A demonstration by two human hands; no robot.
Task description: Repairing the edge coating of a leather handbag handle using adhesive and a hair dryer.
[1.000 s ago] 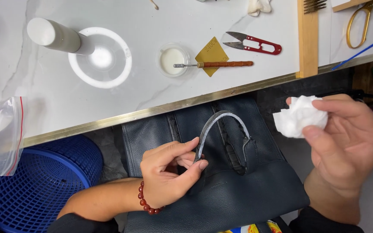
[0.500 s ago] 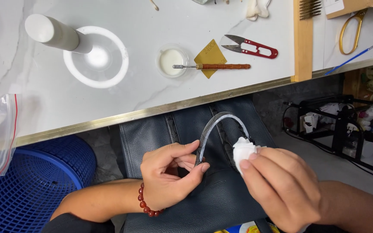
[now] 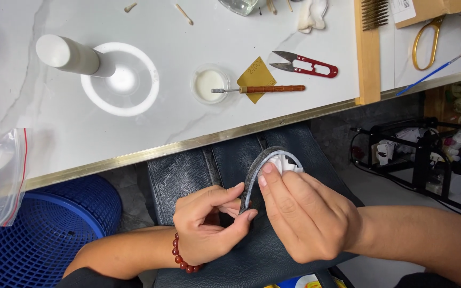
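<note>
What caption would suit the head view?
Left hand steadies a dark bag's arched handle while the right hand presses white cloth against it.

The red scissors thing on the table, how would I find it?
Look at the white table, just left of the long wooden brush. The small snips lie flat beside a yellow sandpaper square. Only they have bright red handles and short dark blades.

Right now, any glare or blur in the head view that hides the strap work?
Head view: sharp overall; the ring lamp blows out white on the table; left hand, right hand and grey strap evenly lit; white cloth mostly covered by fingers.
</note>
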